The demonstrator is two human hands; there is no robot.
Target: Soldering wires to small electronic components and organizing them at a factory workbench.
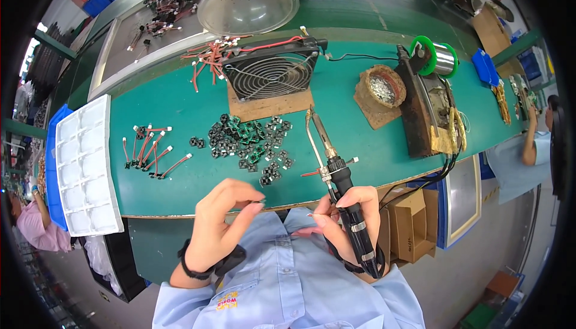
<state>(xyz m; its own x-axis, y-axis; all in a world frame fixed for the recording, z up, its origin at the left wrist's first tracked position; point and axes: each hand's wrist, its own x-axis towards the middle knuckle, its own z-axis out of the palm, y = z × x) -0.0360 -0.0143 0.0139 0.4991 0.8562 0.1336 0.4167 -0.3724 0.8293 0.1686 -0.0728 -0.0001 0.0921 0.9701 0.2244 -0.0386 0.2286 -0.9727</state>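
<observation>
My right hand is wrapped round a black soldering iron, a thin solder feed tube clamped along its side. The iron's tip points away from me over the bench. A short red wire with a white connector shows beside the iron; its other end is hard to follow. My left hand pinches a small dark part at the bench's near edge, mostly hidden by the fingertips. Beyond the hands lies a pile of small black and green parts. Several red-wired pieces rest to its left.
A black fan stands on a board behind the pile. At the right are a round solder-scrap dish, an iron stand and a solder wire spool. A white compartment tray lies left. Another person is at far right.
</observation>
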